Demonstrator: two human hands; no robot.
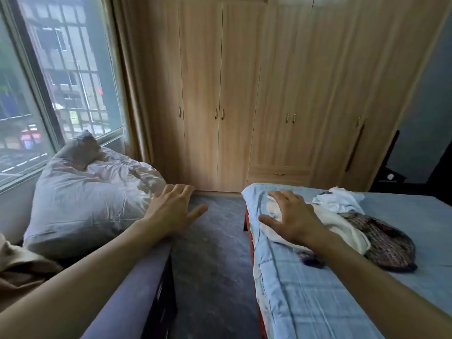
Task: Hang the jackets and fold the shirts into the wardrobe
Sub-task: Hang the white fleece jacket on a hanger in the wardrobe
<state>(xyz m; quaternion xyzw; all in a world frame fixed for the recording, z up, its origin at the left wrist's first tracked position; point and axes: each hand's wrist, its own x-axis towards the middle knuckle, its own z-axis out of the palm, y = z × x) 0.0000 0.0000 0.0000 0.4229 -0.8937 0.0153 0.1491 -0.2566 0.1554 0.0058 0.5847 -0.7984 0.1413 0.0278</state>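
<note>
A wooden wardrobe (pixel 244 94) fills the far wall, all its doors closed. On the blue bed (pixel 305 289) at the right lies a small heap of clothes: a cream garment (pixel 337 228), a white one (pixel 338 201) behind it, and a dark patterned one (pixel 389 243) to the right. My right hand (pixel 293 218) hovers with spread fingers over the left end of the cream garment; whether it touches is unclear. My left hand (pixel 173 209) is stretched forward, fingers apart, holding nothing, above the edge of a purple seat (pixel 137 285).
A grey crumpled duvet bundle (pixel 93 199) rests on the seat by the window (pixel 49 81). A beige cloth (pixel 22 267) lies at the lower left. A strip of dark grey floor (pixel 212 253) runs between seat and bed up to the wardrobe.
</note>
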